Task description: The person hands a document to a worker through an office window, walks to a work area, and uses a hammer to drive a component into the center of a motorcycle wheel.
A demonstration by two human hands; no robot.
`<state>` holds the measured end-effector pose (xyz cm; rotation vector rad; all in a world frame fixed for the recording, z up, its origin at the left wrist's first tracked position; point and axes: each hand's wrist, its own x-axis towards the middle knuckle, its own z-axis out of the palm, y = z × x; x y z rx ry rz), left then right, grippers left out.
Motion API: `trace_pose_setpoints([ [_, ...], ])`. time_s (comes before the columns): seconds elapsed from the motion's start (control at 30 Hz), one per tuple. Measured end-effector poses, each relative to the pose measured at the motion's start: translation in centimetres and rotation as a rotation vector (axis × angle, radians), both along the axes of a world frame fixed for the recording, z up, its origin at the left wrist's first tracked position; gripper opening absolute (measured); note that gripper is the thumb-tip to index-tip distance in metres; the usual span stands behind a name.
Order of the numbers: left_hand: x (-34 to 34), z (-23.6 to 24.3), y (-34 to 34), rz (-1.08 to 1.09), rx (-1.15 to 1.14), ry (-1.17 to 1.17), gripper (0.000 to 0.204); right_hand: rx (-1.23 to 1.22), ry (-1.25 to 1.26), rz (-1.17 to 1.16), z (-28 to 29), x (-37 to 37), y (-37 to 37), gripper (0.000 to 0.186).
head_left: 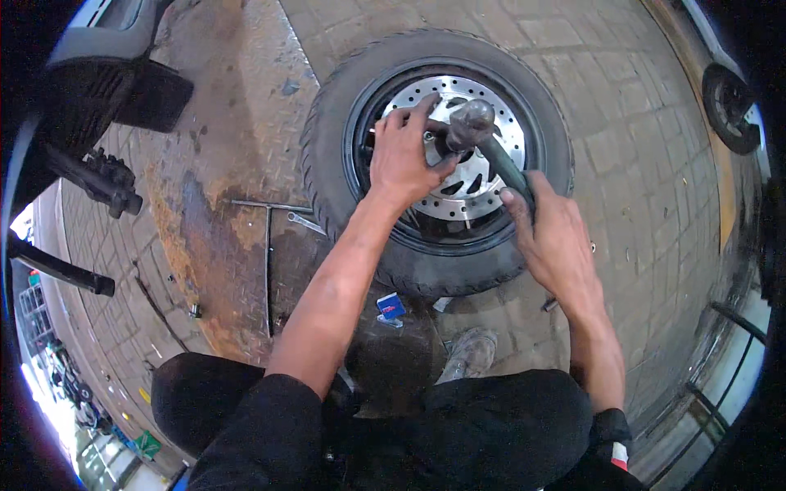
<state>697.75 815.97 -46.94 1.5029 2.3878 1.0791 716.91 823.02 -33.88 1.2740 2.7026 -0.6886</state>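
A wheel with a black tyre (336,106) lies flat on the ground in front of me, its drilled silver brake disc (508,131) facing up. My right hand (557,233) is closed round the dark green handle of a hammer (472,120), whose worn metal head hangs over the hub. My left hand (401,159) reaches over the disc from the left with fingers and thumb curled round the hub area. Something dark shows between those fingers and the hammer head, but the head partly hides it and I cannot make out what it is.
Left of the tyre, a T-handle wrench (268,270) and a spanner (304,222) lie on a rusty metal plate (221,90). A small blue box (391,307) sits near my shoe (471,353). Dark vehicle parts (102,176) jut in at left; another wheel (727,106) stands far right.
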Motion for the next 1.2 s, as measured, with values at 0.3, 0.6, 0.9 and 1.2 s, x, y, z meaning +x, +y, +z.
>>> trace_pose_setpoints([
  [0.3,-0.6,0.3,-0.8,-0.008,-0.010,-0.087,0.089,0.573,0.185,-0.093,8.1,2.7,2.0,0.040],
  [0.6,0.6,-0.5,0.0,-0.037,0.039,-0.057,0.105,0.164,0.022,-0.021,-3.4,0.9,1.2,0.044],
  [0.9,-0.3,0.0,0.0,0.028,0.180,-0.261,0.063,-0.285,0.368,-0.508,4.2,6.2,-1.4,0.047],
  [1.2,0.0,0.1,0.0,-0.102,0.080,0.067,0.046,-0.483,0.594,-0.745,2.8,12.4,-3.6,0.044],
])
